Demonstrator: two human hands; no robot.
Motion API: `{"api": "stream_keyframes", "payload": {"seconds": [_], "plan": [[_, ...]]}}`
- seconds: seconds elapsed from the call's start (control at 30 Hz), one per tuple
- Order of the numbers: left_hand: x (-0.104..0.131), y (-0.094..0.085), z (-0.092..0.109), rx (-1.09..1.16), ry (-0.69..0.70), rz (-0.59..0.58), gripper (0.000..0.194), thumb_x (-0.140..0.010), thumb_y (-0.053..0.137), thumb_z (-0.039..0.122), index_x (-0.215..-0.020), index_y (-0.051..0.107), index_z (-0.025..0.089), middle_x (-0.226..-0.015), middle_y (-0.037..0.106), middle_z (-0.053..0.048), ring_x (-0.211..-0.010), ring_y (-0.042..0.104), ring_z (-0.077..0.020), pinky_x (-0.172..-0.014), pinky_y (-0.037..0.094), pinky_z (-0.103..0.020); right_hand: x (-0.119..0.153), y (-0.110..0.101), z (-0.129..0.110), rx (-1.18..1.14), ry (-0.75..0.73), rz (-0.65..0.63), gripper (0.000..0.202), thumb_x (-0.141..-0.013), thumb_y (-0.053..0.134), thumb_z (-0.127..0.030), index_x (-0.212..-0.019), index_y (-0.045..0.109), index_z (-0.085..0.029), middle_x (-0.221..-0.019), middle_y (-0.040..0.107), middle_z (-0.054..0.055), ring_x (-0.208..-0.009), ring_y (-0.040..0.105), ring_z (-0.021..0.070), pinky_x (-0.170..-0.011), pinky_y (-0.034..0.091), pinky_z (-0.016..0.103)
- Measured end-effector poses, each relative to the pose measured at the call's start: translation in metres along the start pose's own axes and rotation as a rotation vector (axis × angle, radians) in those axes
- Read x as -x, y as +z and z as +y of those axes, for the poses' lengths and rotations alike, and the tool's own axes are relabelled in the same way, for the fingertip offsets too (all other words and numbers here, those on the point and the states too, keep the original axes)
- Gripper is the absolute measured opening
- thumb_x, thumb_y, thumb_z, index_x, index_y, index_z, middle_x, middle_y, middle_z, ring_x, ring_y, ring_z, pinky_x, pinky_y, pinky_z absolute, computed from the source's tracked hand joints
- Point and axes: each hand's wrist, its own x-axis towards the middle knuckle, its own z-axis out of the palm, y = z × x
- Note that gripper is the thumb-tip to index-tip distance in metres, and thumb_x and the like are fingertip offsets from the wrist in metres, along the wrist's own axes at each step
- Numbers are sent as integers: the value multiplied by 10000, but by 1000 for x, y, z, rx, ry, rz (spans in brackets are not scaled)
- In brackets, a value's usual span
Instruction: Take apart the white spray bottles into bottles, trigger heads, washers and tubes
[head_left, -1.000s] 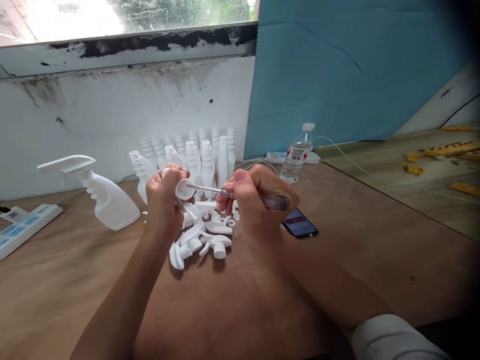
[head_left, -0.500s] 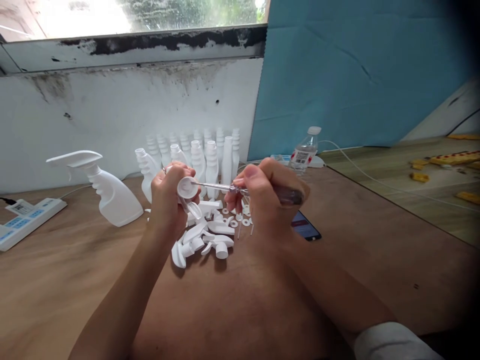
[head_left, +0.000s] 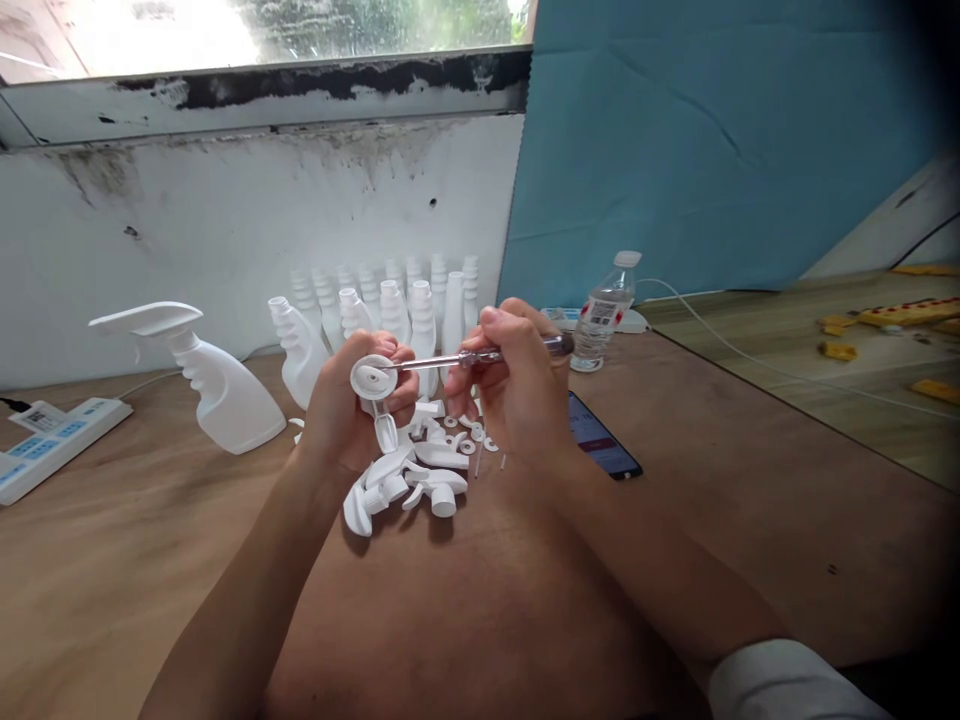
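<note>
Right hand [head_left: 517, 380] gripping screwdriver [head_left: 429, 363]; left hand [head_left: 339, 405] holding sprayer head [head_left: 373, 379]; bottle label [head_left: 601, 312] unreadable.

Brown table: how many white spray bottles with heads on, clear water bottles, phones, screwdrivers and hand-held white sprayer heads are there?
White plastic spray bottle, head on: 1
Clear plastic water bottle: 1
Dark rectangular phone: 1
Metal-shafted screwdriver, clear purplish handle: 1
White plastic sprayer head, in left hand: 1
Total: 5

Screwdriver [head_left: 431, 363] partly covered, phone [head_left: 606, 442] half-hidden, window [head_left: 337, 25] cropped
</note>
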Motion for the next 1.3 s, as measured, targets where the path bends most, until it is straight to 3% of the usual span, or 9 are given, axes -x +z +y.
{"api": "stream_keyframes", "payload": {"seconds": [0.13, 0.2, 0.37, 0.53, 0.7, 0.9, 1.03, 1.17, 1.3], "plan": [[-2, -2, -3, -6, -27, 0, 203, -614, 610, 195, -598, 408, 179, -576, 366, 51, -384, 354, -45, -315, 254, -160, -5, 1, 5, -104, 169, -43, 257, -827, 511, -300, -601, 431, -208, -427, 566, -40, -264, 474, 106, -253, 292, 213], [-4, -4, -4, -88, 17, 55, 212, -621, 630, 200, -606, 420, 177, -581, 379, 51, -389, 374, -47, -326, 280, -161, -9, -2, 6, -81, 179, -29, 260, -814, 511, -292, -581, 432, -208, -413, 564, -37, -249, 461, 105, -243, 273, 215], [-9, -12, -6, -517, 255, 256, 173, -641, 668, 233, -661, 505, 180, -557, 429, 49, -408, 392, -69, -363, 306, -171, -14, -13, 6, 97, 37, -20, 271, -804, 545, -258, -554, 454, -205, -391, 545, -52, -243, 442, 87, -245, 273, 197], [-11, -17, -11, -854, 381, 270, 164, -701, 671, 279, -674, 546, 177, -553, 436, 51, -466, 384, -79, -437, 299, -172, -16, -18, 1, 310, -46, -51, 295, -811, 551, -229, -529, 465, -200, -363, 484, -71, -242, 422, 75, -256, 268, 184], [-24, -28, -27, -963, 302, 164, 220, -799, 624, 411, -843, 563, 205, -624, 502, 38, -528, 452, -121, -496, 326, -200, -25, -24, -2, 611, -123, -41, 326, -773, 511, -164, -472, 392, -200, -334, 382, -82, -279, 381, 66, -323, 251, 198], [-32, -36, -33, -1235, 288, 107, 148, -860, 536, 342, -904, 535, 201, -784, 555, -9, -670, 509, -168, -623, 369, -251, -34, -34, 2, 1112, -364, -52, 399, -722, 494, -89, -494, 187, -200, -433, 192, -73, -437, 200, 63, -455, 163, 263], [-27, -49, -20, -1410, 229, 94, 185, -818, 567, 333, -940, 587, 196, -903, 599, -55, -799, 560, -225, -675, 383, -276, -34, -36, 1, 1173, -419, -25, 415, -728, 500, -84, -535, 151, -201, -494, 141, -67, -498, 126, 80, -491, 147, 285], [-23, -67, 2, -1595, 96, 59, 239, -778, 595, 373, -938, 622, 198, -953, 618, -66, -842, 582, -251, -665, 393, -272, -33, -37, -9, 1185, -424, -8, 438, -748, 513, -81, -538, 147, -199, -484, 153, -66, -482, 147, 74, -496, 154, 281], [-22, -92, 17, -1831, -27, 161, 259, -796, 555, 374, -984, 602, 201, -1043, 610, -72, -876, 598, -248, -705, 416, -279, -37, -51, -16, 1162, -281, -10, 413, -875, 526, -242, -519, 322, -192, -448, 327, -58, -422, 296, 63, -491, 242, 245]]}}
